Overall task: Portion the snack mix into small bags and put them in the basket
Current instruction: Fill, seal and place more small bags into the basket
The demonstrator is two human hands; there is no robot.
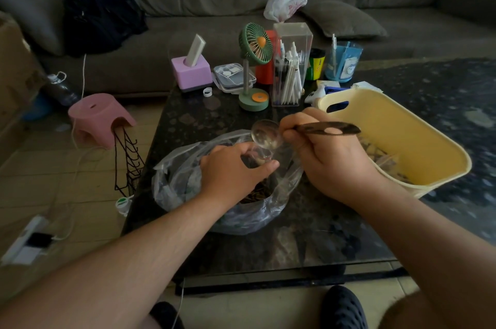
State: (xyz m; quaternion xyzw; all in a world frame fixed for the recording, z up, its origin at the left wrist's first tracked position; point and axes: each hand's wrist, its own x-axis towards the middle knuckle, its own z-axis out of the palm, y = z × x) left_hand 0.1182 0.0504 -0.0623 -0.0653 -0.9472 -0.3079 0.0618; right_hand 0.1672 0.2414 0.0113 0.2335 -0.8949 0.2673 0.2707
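Note:
A large clear plastic bag of brown snack mix lies open on the dark table. My left hand holds a small clear bag upright over it, fingers curled round its mouth. My right hand grips the dark handle of a metal spoon, whose bowl is tipped just above the small bag's opening. To the right stands the yellow basket; several filled small bags lie in its bottom.
At the table's far side stand a green desk fan, a clear pen box, a pink holder, and a blue cup. A pink stool sits on the floor at left, a sofa behind.

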